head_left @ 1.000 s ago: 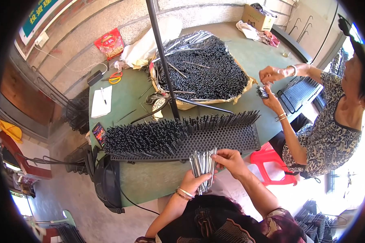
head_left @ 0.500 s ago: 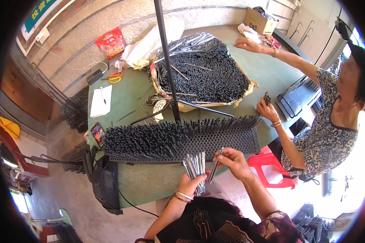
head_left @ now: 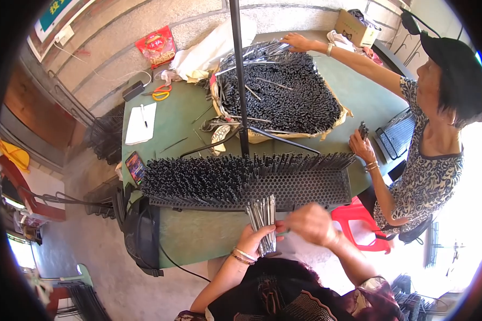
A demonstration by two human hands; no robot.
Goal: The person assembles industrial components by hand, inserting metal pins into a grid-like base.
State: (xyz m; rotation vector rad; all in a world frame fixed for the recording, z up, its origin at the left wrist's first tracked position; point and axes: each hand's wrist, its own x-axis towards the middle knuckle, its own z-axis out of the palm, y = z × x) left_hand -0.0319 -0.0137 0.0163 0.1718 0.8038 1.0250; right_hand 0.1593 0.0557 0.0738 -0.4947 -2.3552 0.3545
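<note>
A bundle of thin silvery metal rods stands upright in my left hand, its thumb pressed across them. Just to the right, my right hand is smeared by motion, so whether its fingers hold anything is unclear. Beyond both hands lies a long black perforated rack. Its left part and back edge are filled with upright dark rods, while bare holes show at the front right. Behind it, a large mass of dark rods sits in a torn yellowish wrapping.
A co-worker's far hand reaches to the rod pile; the other holds small dark pieces beside another rack. A black pole rises behind my rack. Scissors, paper, a phone and a black bag are left.
My right hand, which held a dark rod beside the bundle, has shifted slightly right and blurred. The co-worker's far hand has moved left onto the rod pile. The whole view has shifted a little.
</note>
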